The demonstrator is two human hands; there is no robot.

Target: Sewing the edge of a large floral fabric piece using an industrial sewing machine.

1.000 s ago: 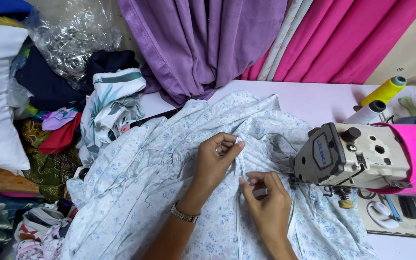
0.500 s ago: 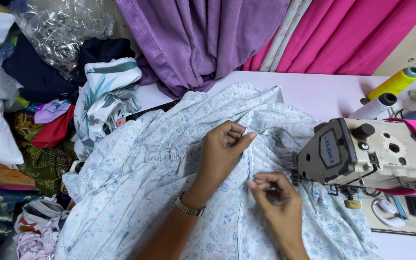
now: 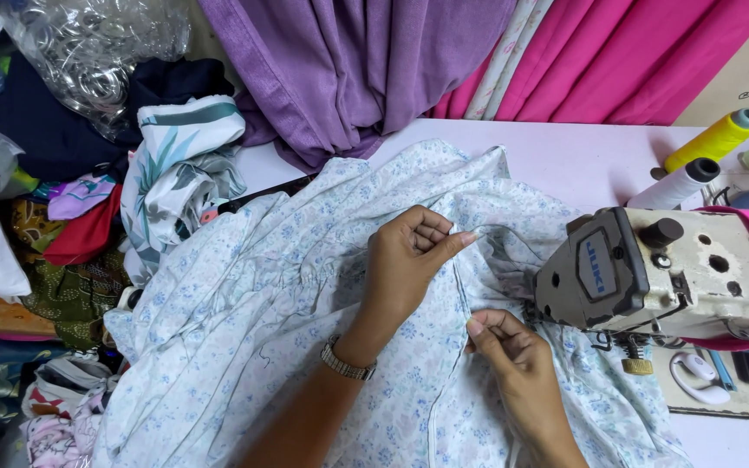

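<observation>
A pale blue floral cloth (image 3: 288, 295) lies spread and bunched over the sewing table. My left hand (image 3: 409, 260), with a watch on its wrist, pinches a fold of the cloth near its seam, thumb and fingers closed on the edge. My right hand (image 3: 513, 351) pinches the same seam lower down, closer to me. The seam runs taut between the two hands. A cream sewing machine head (image 3: 661, 273) stands just to the right of both hands, its needle area next to my right hand.
Yellow (image 3: 711, 139) and white (image 3: 674, 184) thread cones stand behind the machine. Purple (image 3: 357, 69) and pink (image 3: 600, 61) fabric hang at the back. A heap of folded cloths (image 3: 175, 165) and a plastic bag (image 3: 88, 52) fill the left side. The pale table top (image 3: 582, 160) shows at back right.
Both hands shifted slightly along the seam, the left moving up and right, the right drawing away toward me. The camera view moved a little.
</observation>
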